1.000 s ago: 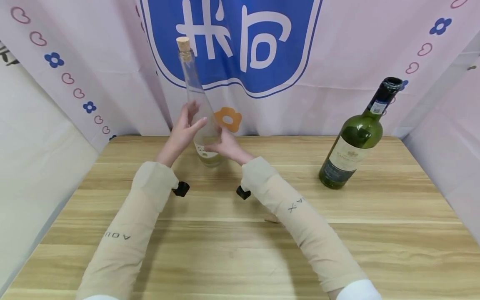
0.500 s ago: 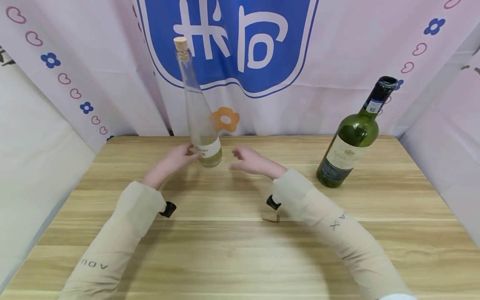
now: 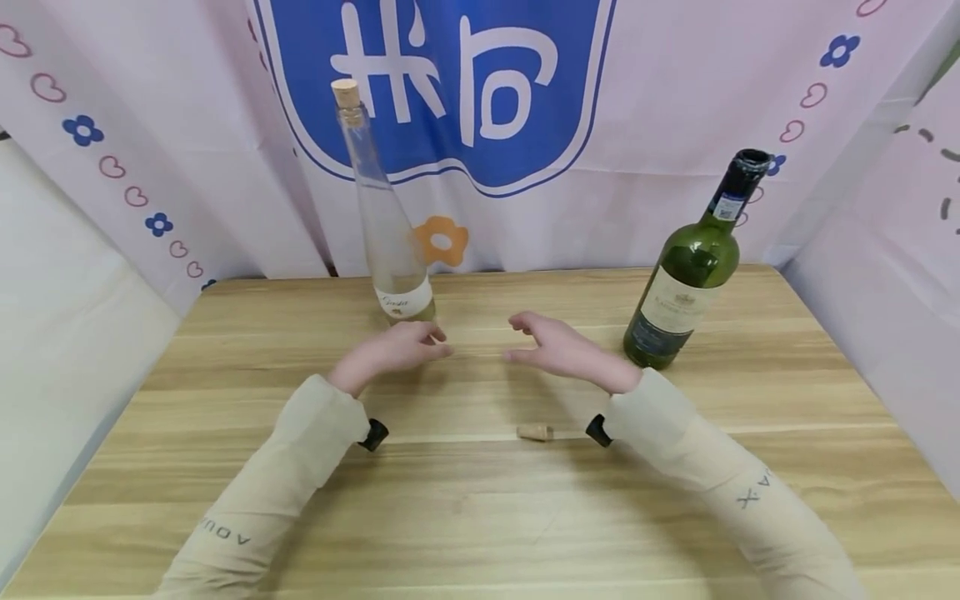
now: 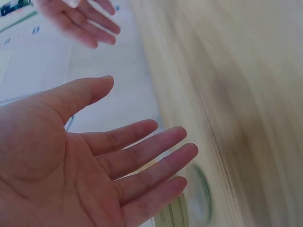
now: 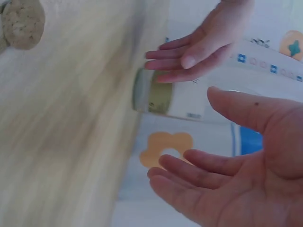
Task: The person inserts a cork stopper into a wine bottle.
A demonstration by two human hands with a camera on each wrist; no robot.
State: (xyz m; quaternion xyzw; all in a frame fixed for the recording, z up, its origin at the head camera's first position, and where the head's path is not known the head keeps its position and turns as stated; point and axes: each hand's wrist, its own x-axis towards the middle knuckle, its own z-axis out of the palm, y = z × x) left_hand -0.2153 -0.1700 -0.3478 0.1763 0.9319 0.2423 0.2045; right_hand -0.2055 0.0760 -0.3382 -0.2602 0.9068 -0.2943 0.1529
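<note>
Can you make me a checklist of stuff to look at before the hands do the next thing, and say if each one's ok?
1. Left hand free: ok, it holds nothing.
2. Right hand free: ok, it holds nothing.
3. Clear bottle standing on the table, with its cork stopper in: ok.
4. Green bottle corked: not ok, no cork shows at its top.
5. Loose cork out in the open: ok, it lies on its side.
6. Loose cork the right size for the green bottle: cannot tell.

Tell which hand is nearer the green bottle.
Right. The right hand is just left of the green bottle; the left hand is farther left, in front of the clear bottle.
</note>
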